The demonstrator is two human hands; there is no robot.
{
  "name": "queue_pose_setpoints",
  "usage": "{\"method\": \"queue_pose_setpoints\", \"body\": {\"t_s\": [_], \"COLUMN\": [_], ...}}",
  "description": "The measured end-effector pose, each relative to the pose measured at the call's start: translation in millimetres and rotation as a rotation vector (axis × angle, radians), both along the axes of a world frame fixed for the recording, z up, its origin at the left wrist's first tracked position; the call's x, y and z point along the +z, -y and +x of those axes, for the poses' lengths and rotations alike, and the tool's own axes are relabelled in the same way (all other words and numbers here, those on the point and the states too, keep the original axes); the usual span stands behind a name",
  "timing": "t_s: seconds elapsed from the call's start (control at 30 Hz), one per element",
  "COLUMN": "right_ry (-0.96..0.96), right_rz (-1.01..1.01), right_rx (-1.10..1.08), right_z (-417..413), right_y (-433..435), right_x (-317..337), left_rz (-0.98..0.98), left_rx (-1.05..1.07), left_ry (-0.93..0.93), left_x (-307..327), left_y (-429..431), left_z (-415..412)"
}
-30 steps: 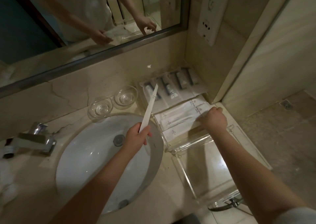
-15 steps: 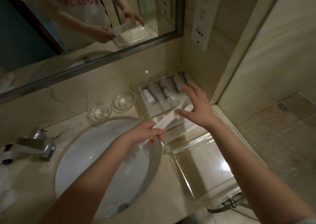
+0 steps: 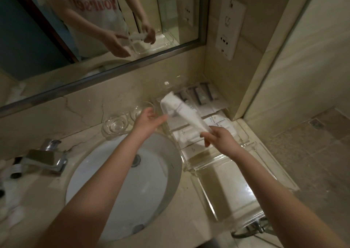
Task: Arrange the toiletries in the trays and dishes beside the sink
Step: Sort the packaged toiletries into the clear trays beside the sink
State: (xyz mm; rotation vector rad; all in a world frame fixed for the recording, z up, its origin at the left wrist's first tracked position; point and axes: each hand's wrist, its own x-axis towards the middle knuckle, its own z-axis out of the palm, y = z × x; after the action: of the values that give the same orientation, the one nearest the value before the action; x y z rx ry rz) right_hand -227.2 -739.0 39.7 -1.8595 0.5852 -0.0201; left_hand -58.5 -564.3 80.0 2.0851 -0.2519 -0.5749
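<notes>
A person's right hand (image 3: 219,140) gripped the lower end of a long white packet (image 3: 181,111) with curled fingers, holding it tilted in the air just right of the sink (image 3: 155,181), above the flat white sachets (image 3: 186,136) lying in the clear tray (image 3: 208,164). The left hand (image 3: 149,120), palm up and fingers straight, held nothing behind the sink's rim, near two glass dishes (image 3: 115,124).

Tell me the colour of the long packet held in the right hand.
White, with faint print; the head view shows the packet pinched by the right hand.
</notes>
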Motion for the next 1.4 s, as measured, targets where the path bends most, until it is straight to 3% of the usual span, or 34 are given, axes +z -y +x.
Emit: {"method": "queue_pose_setpoints", "body": {"t_s": [0.1, 0.2, 0.27, 0.37, 0.53, 0.67, 0.93, 1.07, 1.2, 1.4], "right_ry": [0.084, 0.075, 0.041, -0.022, 0.173, 0.199, 0.09, -0.075, -0.324, -0.435], "right_rz": [0.28, 0.337, 0.308, 0.129, 0.132, 0.117, 0.095, 0.082, -0.205, -0.784], "right_rx": [-0.025, 0.081, 0.122, 0.145, -0.182, -0.108, -0.529, -0.598, -0.532, -0.312], "right_z": [3, 8, 8, 1, -6, 1, -9, -12, -13, -22], "right_y": [-22, -41, -43, -24, 28, 47, 73, 77, 70, 58], "right_x": [-3, -2, -5, -6, 21, 29, -14, -43, -57, -60], "left_rz": [-0.079, -0.264, -0.258, -0.143, 0.123, 0.231, 0.363, 0.493, 0.557, 0.691], "left_rx": [-0.179, -0.196, -0.11, -0.158, -0.482, -0.72, -0.664, -0.736, -0.817, -0.919], "left_ry": [-0.135, -0.232, -0.237, -0.149, -0.065, -0.062, 0.074, 0.153, 0.333, 0.529], "left_x": [-8, -13, -16, -24, -31, -32, -61, -80, -91, -100], "left_y": [11, 31, 40, 41, 44, 66, 80, 65, 59, 59], "left_z": [-30, -56, -61, -59, -54, -67, -76, -81, -86, -90]}}
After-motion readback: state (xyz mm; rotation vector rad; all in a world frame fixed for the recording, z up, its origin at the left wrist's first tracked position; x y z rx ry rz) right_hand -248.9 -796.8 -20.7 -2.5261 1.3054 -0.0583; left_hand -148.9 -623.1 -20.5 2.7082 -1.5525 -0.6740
